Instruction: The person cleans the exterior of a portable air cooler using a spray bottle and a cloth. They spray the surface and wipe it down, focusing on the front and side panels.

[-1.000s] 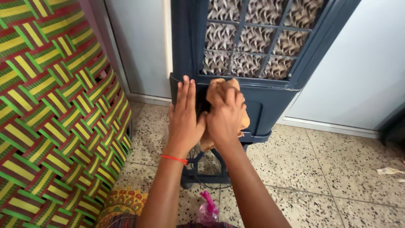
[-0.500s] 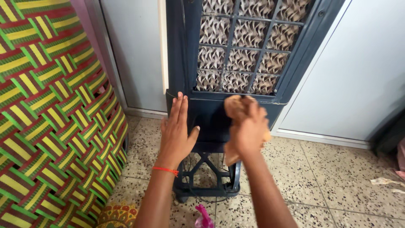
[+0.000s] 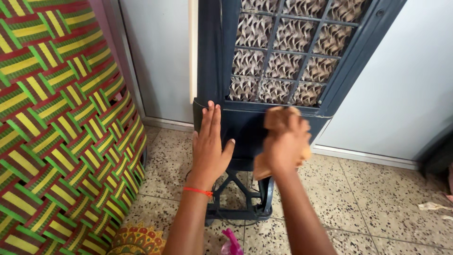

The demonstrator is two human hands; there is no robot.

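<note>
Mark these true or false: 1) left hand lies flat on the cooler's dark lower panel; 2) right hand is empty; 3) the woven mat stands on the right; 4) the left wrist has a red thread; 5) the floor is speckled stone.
1) True: the left hand lies flat, fingers spread, on the air cooler.
2) False: the right hand presses a tan cloth to the panel.
3) False: the striped woven mat stands on the left.
4) True: a red thread circles the left wrist.
5) True: the floor is speckled.

Single head-worn view, looks steeply down and forward, close; air cooler [image 3: 245, 127] base just beyond the fingertips, speckled floor [image 3: 368, 198] below.
</note>
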